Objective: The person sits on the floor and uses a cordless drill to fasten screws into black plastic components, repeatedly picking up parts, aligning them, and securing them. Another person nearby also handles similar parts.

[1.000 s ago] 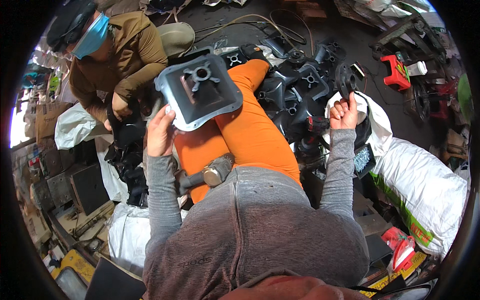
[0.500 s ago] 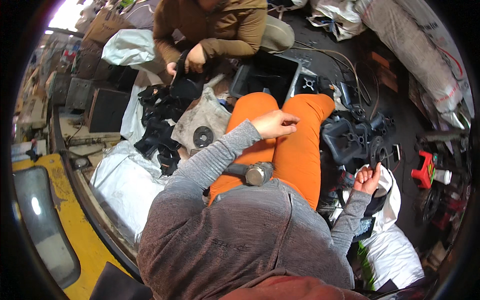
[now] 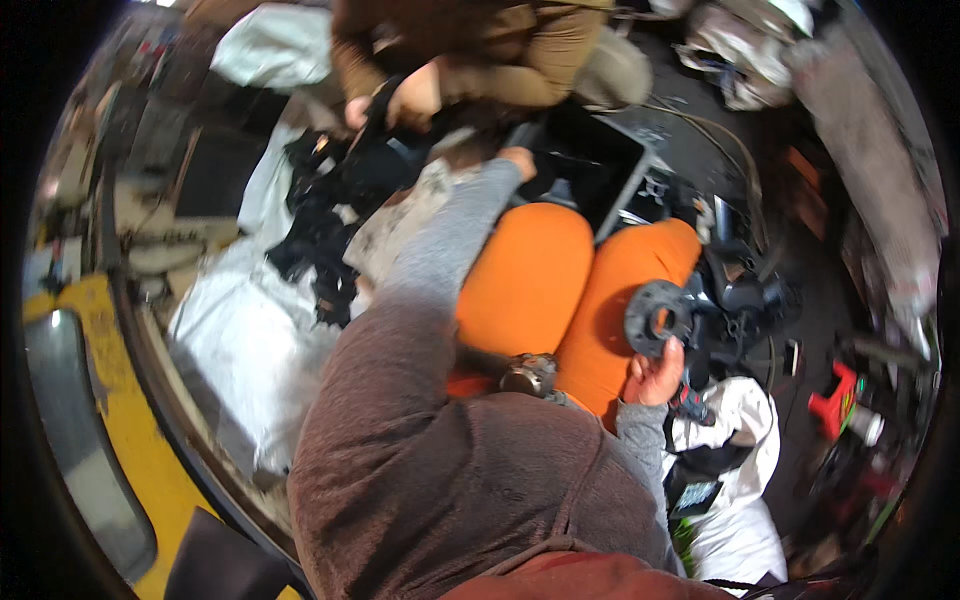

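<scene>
My right hand [image 3: 655, 376] grips a round dark flange-like disc [image 3: 655, 318] with a hole in its middle, holding it by the lower edge above my right thigh. My left hand [image 3: 519, 161] reaches forward past my left knee to the near left side of a black rectangular bin [image 3: 640, 172]; its fingers are blurred and mostly hidden. Across my lap lies a hammer [image 3: 530, 374], its metal head between my thighs and the belly of my shirt. Dark moulded parts [image 3: 735, 300] lie on the floor beside my right knee.
Opposite me a person in a brown jacket [image 3: 500, 70] handles a dark piece. Black scraps [image 3: 315, 240] and a white sack [image 3: 250, 360] lie at the left, by a yellow panel [image 3: 140, 390]. A white bag [image 3: 755, 420] and a red tool [image 3: 832, 402] are at the right.
My right hand has brought the disc leftward from the floor side to above my thigh. My left hand has moved forward from over my knees to the bin. The view has shifted.
</scene>
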A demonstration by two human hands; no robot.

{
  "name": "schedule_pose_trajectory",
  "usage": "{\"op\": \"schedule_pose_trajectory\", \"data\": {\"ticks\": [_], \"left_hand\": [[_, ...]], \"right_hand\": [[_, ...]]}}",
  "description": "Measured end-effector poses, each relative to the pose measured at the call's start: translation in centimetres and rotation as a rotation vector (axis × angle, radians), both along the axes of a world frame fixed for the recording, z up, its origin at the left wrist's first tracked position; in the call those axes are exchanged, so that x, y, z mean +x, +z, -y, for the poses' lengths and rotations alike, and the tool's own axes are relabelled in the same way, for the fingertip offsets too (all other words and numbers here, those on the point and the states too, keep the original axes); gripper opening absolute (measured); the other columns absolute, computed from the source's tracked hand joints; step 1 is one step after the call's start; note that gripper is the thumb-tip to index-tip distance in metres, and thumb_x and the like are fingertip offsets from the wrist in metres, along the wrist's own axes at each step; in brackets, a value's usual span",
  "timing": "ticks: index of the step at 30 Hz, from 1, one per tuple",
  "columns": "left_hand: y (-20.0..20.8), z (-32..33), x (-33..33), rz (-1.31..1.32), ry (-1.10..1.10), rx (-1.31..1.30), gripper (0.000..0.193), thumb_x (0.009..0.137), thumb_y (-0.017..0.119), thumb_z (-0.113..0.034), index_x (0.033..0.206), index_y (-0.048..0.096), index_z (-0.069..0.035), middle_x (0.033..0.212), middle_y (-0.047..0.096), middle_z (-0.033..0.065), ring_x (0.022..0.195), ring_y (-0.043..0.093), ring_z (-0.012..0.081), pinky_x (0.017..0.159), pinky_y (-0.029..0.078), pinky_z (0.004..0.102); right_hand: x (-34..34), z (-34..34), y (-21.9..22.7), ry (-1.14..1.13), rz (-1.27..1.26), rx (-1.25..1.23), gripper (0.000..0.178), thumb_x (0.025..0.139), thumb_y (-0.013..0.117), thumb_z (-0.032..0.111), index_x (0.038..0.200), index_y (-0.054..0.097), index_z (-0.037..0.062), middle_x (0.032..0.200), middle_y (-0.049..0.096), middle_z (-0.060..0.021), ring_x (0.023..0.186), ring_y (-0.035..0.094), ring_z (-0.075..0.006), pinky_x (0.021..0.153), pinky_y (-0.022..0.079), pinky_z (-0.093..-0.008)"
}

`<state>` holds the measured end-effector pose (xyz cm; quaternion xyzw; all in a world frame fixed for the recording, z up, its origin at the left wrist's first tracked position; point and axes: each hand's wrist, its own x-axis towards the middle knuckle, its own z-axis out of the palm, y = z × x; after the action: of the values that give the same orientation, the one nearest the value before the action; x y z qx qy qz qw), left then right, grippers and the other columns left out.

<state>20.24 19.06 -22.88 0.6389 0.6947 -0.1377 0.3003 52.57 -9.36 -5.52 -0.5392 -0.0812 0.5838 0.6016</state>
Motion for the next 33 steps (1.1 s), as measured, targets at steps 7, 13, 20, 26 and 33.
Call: {"op": "schedule_pose_trajectory", "data": {"ticks": [7, 13, 20, 26, 33], "left_hand": [[8.4, 7.0, -3.4, 0.344, -0.289, 0.077, 0.051, 0.088, 0.061, -0.04, 0.129, 0.062, -0.011, 0.122, 0.065, 0.0186, 0.114, 0.061, 0.0354, 0.099, 0.046, 0.0429], [16.4, 21.6, -20.9, 0.437, 0.393, 0.117, 0.04, 0.091, 0.062, -0.032, 0.123, 0.066, -0.008, 0.109, 0.071, 0.0148, 0.099, 0.068, 0.0239, 0.091, 0.05, 0.035], [0.5, 47.7, -32.9, -0.227, 1.016, -0.086, 0.038, 0.087, 0.056, -0.039, 0.108, 0.072, -0.011, 0.099, 0.073, 0.014, 0.09, 0.071, 0.0291, 0.086, 0.054, 0.0424], [-9.4, 57.3, -22.8, -0.038, 0.715, -0.442, 0.05, 0.082, 0.06, -0.031, 0.126, 0.064, -0.007, 0.131, 0.059, 0.0206, 0.12, 0.058, 0.036, 0.099, 0.049, 0.0429], [-9.4, 52.2, -13.0, 0.054, 1.013, -0.244, 0.063, 0.081, 0.065, -0.018, 0.14, 0.046, -0.009, 0.13, 0.058, 0.0229, 0.122, 0.056, 0.0384, 0.1, 0.048, 0.0466]], "right_hand": [[2.6, 0.1, -2.3, 0.063, 0.007, 0.005, 0.033, 0.099, 0.055, 0.037, 0.113, 0.059, 0.0077, 0.097, 0.065, -0.0006, 0.052, 0.04, -0.0044, 0.04, 0.025, -0.0201], [3.1, -1.1, -3.2, 0.1, -0.011, -0.041, 0.037, 0.097, 0.058, 0.039, 0.114, 0.061, 0.0056, 0.095, 0.067, -0.0015, 0.049, 0.038, -0.0055, 0.038, 0.026, -0.0207], [5.6, -2.3, -4.2, 0.15, 0.03, 0.014, 0.036, 0.096, 0.062, 0.037, 0.11, 0.061, 0.0042, 0.078, 0.061, -0.0003, 0.041, 0.03, -0.0062, 0.032, 0.02, -0.0217], [6.1, -3.5, -4.6, 0.208, 0.044, 0.005, 0.035, 0.094, 0.064, 0.039, 0.103, 0.062, 0.006, 0.063, 0.047, 0.0016, 0.038, 0.024, -0.0066, 0.031, 0.016, -0.0232], [5.7, -3.7, -3.8, 0.185, 0.086, 0.004, 0.03, 0.093, 0.066, 0.038, 0.099, 0.059, 0.009, 0.063, 0.042, 0.0018, 0.04, 0.026, -0.0072, 0.031, 0.015, -0.0236]]}}
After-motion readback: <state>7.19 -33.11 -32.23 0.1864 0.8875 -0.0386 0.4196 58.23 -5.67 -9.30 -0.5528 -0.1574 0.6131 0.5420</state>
